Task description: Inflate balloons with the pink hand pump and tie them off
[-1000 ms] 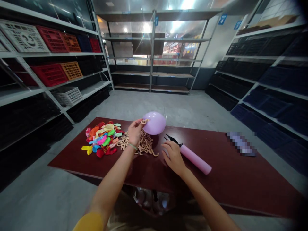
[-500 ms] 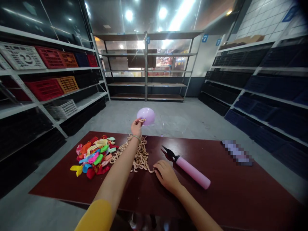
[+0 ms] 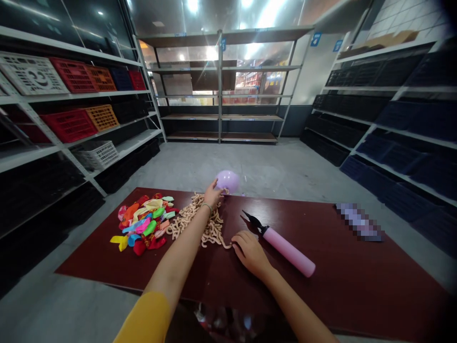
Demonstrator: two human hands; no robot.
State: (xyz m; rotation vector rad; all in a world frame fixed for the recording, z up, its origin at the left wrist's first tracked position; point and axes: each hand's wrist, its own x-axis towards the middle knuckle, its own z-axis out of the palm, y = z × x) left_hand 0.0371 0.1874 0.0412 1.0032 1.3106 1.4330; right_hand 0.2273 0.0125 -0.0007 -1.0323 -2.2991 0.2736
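My left hand [image 3: 213, 194] reaches over the far table edge, its fingers apart beside an inflated purple balloon [image 3: 227, 181]. A short beige strand shows at the balloon's near side, close to my fingertips. Under that forearm lies a heap of beige, curly, worm-like strands [image 3: 212, 228]. My right hand [image 3: 251, 252] rests on the table with loosely bent fingers, its fingertips against the end of one strand at the heap's near edge. To its right is a pink hand pump [image 3: 290, 251] with a black nozzle.
Colourful uninflated balloons [image 3: 146, 221] are piled on the left of the dark red table [image 3: 342, 281]. A blurred-out flat object [image 3: 359, 222] lies at the far right. Shelves with crates [image 3: 73, 125] stand at the left, and a metal rack [image 3: 220, 116] stands across the floor.
My left hand has opened from its pinch on a beige strand. The purple balloon sits lower, beyond the far table edge. My right hand stays on the table; the view has shifted slightly.
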